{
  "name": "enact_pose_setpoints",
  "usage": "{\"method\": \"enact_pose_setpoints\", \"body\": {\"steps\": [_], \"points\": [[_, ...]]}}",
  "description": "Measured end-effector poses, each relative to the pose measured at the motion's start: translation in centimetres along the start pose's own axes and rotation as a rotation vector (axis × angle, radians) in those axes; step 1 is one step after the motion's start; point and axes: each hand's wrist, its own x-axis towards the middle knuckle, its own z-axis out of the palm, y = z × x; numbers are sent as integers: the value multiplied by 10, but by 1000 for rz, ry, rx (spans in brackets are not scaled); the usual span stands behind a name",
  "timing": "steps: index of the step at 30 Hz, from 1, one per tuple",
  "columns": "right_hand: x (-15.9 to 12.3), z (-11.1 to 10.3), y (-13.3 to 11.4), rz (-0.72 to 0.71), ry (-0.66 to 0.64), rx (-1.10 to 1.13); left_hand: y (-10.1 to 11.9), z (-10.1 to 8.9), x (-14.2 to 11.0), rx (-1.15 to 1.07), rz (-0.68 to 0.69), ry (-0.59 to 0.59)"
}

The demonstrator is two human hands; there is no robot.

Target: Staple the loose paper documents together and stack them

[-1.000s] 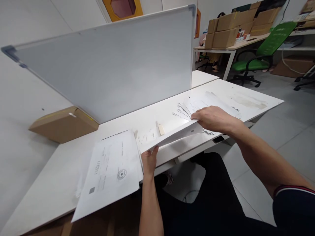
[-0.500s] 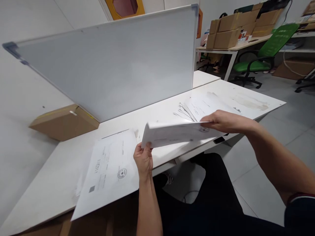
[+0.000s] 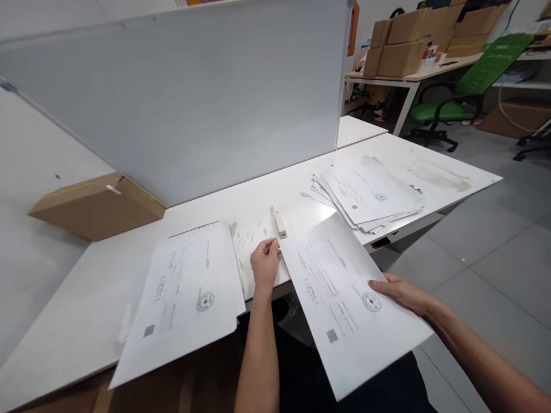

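One thin white rectangular printed paper sheet [image 3: 338,287], overhanging the flat white desk [image 3: 301,189], is prob. light, floppy & easily creased, so we'd take opp. edges: our R hand [image 3: 400,292] grips one, our L hand's [image 3: 264,264] fingers bunch by the far-left corner, pinch unclear.

Whiteboard [image 3: 193,109] blocks worktop [image 3: 99,287] rear; cream object [image 3: 280,223] sits just beyond left hand [image 3: 264,265]; open passage between it and paper pile [image 3: 368,192].
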Motion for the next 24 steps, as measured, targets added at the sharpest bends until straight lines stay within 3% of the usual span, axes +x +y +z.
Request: {"method": "enact_pose_setpoints", "body": {"steps": [5,11,18,24], "points": [[-3,3,8,81,144,62,-15,5,13,89,115,130],[6,3,4,69,160,82,-26,5,16,136,199,89],[9,8,-7,86,176,93,-24,4,15,268,365,54],[2,7,-9,75,82,79,-22,-2,13,192,351,350]]}}
